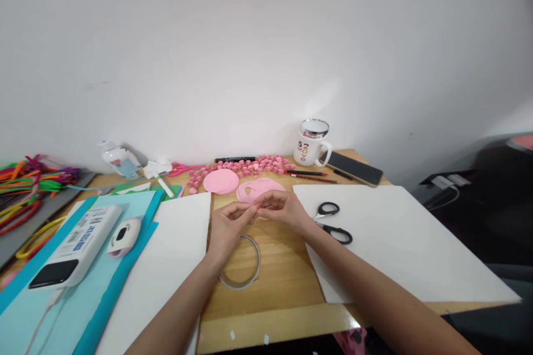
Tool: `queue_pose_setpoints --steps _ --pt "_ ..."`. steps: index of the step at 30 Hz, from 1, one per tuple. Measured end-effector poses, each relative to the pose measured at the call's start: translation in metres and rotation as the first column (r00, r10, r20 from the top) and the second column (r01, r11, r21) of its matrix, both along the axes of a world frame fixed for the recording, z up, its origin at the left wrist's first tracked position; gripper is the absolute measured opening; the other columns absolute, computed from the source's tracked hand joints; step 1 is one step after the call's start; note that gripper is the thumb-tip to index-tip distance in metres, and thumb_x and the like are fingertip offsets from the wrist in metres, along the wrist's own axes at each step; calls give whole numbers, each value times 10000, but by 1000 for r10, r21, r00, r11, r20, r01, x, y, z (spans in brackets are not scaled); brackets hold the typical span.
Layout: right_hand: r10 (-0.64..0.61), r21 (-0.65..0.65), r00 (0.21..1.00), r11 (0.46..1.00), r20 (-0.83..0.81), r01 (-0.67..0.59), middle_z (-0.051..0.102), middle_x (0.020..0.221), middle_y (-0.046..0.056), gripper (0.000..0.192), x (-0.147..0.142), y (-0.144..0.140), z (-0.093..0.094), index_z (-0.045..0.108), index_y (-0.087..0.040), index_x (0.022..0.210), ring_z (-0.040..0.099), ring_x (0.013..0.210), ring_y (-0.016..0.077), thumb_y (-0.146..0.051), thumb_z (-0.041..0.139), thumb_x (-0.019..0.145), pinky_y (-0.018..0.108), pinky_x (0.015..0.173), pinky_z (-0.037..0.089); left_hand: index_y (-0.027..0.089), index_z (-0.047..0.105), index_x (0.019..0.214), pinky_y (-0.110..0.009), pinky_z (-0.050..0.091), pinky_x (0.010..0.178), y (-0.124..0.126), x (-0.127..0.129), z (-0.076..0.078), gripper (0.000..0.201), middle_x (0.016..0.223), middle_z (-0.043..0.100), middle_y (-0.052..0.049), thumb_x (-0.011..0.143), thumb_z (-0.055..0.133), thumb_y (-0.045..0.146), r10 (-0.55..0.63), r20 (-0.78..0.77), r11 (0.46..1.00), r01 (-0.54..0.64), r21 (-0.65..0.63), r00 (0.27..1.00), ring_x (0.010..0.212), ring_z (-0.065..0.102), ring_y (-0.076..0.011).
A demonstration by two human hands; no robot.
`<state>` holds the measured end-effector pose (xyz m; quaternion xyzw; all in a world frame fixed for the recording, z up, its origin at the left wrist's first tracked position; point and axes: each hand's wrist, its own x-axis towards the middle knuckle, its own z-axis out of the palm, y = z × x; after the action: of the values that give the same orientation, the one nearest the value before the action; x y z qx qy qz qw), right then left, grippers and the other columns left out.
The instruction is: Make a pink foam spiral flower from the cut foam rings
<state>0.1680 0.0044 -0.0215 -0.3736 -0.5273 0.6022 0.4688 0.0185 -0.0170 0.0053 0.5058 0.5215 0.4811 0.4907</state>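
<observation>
Hands meet mid-desk, above the wood. Left hand (227, 227) and right hand (283, 209) come fingertip to fingertip, both pinching a tiny pink bit (259, 208) between thumb and forefinger, fingers pressed tight on it. Too small to tell its exact shape. Bit sits just in front of the cut pink sheet (260, 188), which lies flat w/ holes in it; a whole pink disc (221, 181) is just left of that. Behind both, a scatter of small pink rolls (245, 167) runs along the back, w/ a black marker (235, 160) beyond.

Under the left wrist: tape ring (241, 263), flat on the desk (287, 283). Right of the right hand, scissors (331, 222), black handles, resting on the edge of a white sheet (400, 238). Another white sheet (175, 249) lies left of the hands, overlapping blue paper (83, 299).

On the blue: white power bank (77, 247) and a small pink-white gadget (124, 236) just beside it. Far left, pile of coloured pipe cleaners (29, 183). Back right, mug (312, 144) w/ lid, phone (353, 168) near it, pencils (310, 176) in front of the mug.
</observation>
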Motion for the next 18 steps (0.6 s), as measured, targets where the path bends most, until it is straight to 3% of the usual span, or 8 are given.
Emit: queue_pose_setpoints --steps 7,18 --pt "106 -45 992 993 -73 -110 676 744 33 268 2 2 -3 641 -145 804 635 700 145 -316 711 610 287 712 481 128 703 672 -229 496 617 0 -1 -2 179 614 692 -42 617 687 298 -7 -34 1000 8 11 999 592 626 -153" --pt "9 -119 997 993 -72 -17 690 753 44 272 4 2 -3 678 -145 762 635 703 158 -299 750 549 298 704 491 158 698 691 -239 475 663 5 -5 -10 169 753 691 -47 712 592 288 -6 -276 973 69 220 961 709 620 -166"
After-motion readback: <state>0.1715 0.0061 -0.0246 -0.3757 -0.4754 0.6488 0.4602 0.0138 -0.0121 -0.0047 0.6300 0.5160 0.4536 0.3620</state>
